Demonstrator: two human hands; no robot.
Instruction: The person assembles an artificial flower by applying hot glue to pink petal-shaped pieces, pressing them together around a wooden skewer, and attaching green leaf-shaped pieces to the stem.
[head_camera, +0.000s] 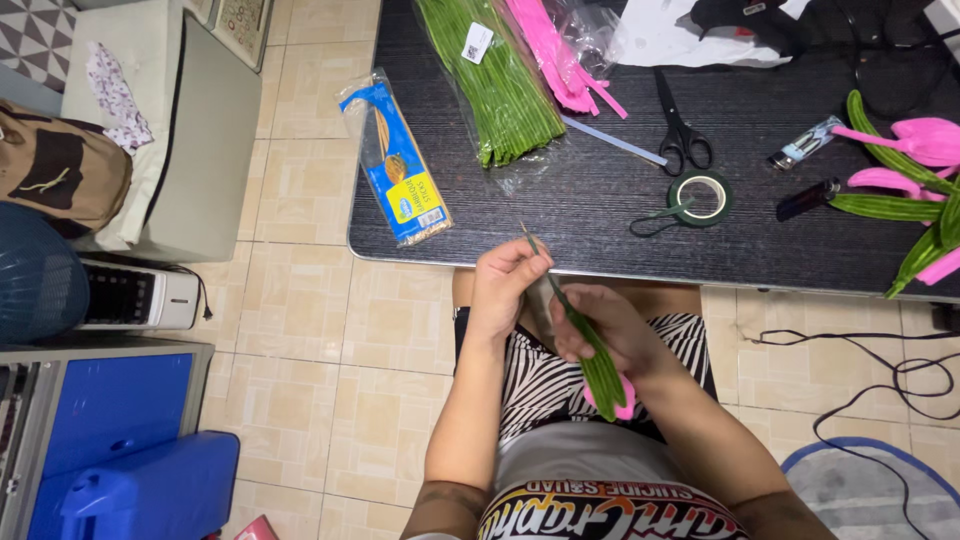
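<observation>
seated person, hands over the lap at the near edge of a dark table (600, 215).

left hand (505, 285): fingers pinched shut around the thin upper end of a green stem (585, 340); the bare tip of the stem pokes out above the fingers, pointing up toward the table edge.

right hand (610, 335): closed around the thicker lower part of the same stem, which runs diagonally from the left hand's pinch down through the right palm. the green fuzzy part comes out below the right hand, with a pink flower head (622, 402) showing at its lower end, over the striped shorts (545, 385). so the stem spans both grips: thin end left, thick end right, flower end hanging free past the right hand.

on the table, well apart from the hands: a bundle of green fuzzy wires (495, 85) in clear wrap, a pink bundle (555, 50) just beside it, black scissors (680, 130), a roll of green tape (700, 198), two lighters (808, 198) near the tape, finished pink and green flowers (905, 170) at the right edge. a blue and yellow packet of sticks (398, 165) lies at the table's left corner, partly overhanging.

floor: beige tiles, black cable (880, 385) to the right.
</observation>
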